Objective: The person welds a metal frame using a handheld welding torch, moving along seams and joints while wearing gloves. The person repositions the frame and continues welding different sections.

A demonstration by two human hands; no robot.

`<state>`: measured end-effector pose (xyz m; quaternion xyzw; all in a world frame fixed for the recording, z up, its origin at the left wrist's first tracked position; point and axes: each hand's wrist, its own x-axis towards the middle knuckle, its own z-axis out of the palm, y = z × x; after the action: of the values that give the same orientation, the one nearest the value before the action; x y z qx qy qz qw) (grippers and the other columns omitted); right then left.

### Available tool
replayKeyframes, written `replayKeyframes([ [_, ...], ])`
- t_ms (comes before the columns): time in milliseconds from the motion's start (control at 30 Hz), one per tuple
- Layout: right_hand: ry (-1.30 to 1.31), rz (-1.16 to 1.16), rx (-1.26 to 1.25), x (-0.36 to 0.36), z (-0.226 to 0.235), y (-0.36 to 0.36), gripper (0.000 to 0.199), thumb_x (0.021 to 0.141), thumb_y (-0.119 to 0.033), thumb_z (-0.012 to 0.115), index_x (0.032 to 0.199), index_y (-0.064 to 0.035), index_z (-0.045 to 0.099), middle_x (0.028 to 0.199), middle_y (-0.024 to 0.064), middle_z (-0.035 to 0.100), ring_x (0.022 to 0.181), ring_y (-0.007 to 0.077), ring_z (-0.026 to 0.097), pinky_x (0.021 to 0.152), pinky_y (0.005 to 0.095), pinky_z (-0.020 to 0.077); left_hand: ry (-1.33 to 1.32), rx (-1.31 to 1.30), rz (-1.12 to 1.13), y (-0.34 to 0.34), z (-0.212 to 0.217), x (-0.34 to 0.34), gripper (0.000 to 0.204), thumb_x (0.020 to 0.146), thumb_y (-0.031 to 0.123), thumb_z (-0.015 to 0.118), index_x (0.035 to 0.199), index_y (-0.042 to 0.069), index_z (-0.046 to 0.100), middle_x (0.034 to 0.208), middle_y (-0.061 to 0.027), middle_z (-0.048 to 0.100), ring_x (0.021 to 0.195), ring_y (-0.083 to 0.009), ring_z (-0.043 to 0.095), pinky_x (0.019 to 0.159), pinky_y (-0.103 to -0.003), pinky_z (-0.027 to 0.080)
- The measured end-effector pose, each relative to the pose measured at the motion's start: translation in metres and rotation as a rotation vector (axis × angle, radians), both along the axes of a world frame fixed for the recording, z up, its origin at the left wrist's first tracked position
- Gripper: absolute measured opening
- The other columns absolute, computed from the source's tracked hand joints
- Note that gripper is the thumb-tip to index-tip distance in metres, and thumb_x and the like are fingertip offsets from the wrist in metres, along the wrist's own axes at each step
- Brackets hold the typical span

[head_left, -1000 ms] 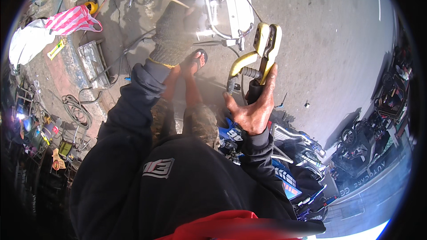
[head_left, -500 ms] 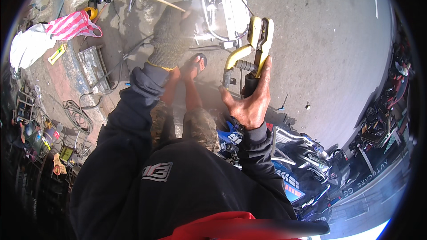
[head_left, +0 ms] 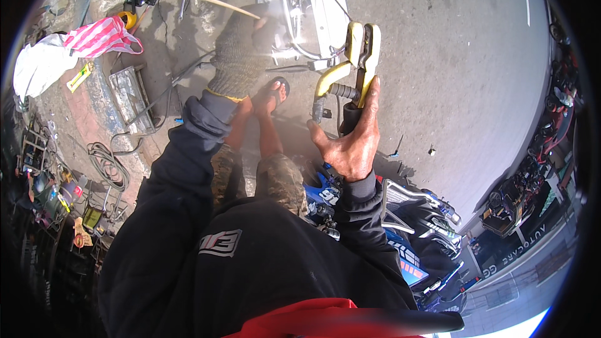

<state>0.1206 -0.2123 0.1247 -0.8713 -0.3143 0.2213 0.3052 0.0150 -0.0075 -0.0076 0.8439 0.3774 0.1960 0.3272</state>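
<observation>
Two hands out ahead of the body, clearly apart and differently occupied. In the bare right hand (head_left: 352, 150), gripped by its black handle (head_left: 350, 119): a yellow clamp (head_left: 362, 78), with its head pointing away from the wrist, beyond the fingertips. Thumb spread out to the left, close by the grey-wrapped tail of the yellow lever (head_left: 332, 76); too close to call whether touching or just short. Between lever and clamp body, a coil spring (head_left: 344, 91). At the far end, two jaws side by side with only a narrow gap between.

On the left hand (head_left: 241, 56), reaching farther forward than the right, a grey knitted glove (head_left: 231, 78). Impossible to tell, through haze and glare at the fingers, whether open or closed. Leftward from those fingertips, a pale stick (head_left: 228, 7), perhaps pinched, perhaps only lying behind. Just ahead of both hands, a white frame (head_left: 319, 9). Well to the left of the gloved hand, a striped bag (head_left: 103, 37).

Looks like a holding step: clamp carried in the right hand, closed on nothing visible. Seems to call next for a fuller thumb wrap over the lever, to squeeze against the spring.
</observation>
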Motion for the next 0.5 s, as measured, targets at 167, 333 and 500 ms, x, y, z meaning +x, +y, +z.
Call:
replayKeyframes([
  [167, 0.070, -0.027, -0.025, 0.0009, 0.0016, 0.0002, 0.121, 0.066, -0.019, 0.086, 0.160, 0.0049, 0.014, 0.134, 0.0312, 0.057, 0.115, 0.0367, 0.065, 0.097, 0.0414, 0.0544, -0.022, 0.025, -0.006, 0.0019, 0.0020, 0.0014, 0.030, 0.094, 0.012, 0.065, 0.122, 0.005, 0.068, 0.116, -0.0155, 0.068, 0.103, -0.0336, 0.068, 0.088, -0.041, 0.055],
  [333, 0.053, -0.016, -0.018, 0.0011, 0.0022, 0.0002, 0.121, 0.066, -0.020, 0.086, 0.160, 0.0051, 0.015, 0.134, 0.0316, 0.057, 0.116, 0.0370, 0.065, 0.097, 0.0412, 0.0543, 0.045, 0.079, -0.011, 0.0019, 0.0045, 0.0013, 0.029, 0.094, 0.013, 0.065, 0.121, 0.004, 0.068, 0.112, -0.0158, 0.070, 0.101, -0.0331, 0.070, 0.086, -0.040, 0.056],
  [500, 0.048, -0.009, -0.022, 0.0042, 0.0005, 0.0009, 0.120, 0.066, -0.020, 0.086, 0.160, 0.0054, 0.015, 0.135, 0.0319, 0.056, 0.116, 0.0374, 0.065, 0.098, 0.0414, 0.0541, -0.054, -0.085, 0.078, 0.0006, 0.0057, 0.0067, 0.027, 0.095, 0.013, 0.065, 0.120, 0.004, 0.069, 0.109, -0.0157, 0.071, 0.100, -0.0330, 0.070, 0.085, -0.040, 0.056],
])
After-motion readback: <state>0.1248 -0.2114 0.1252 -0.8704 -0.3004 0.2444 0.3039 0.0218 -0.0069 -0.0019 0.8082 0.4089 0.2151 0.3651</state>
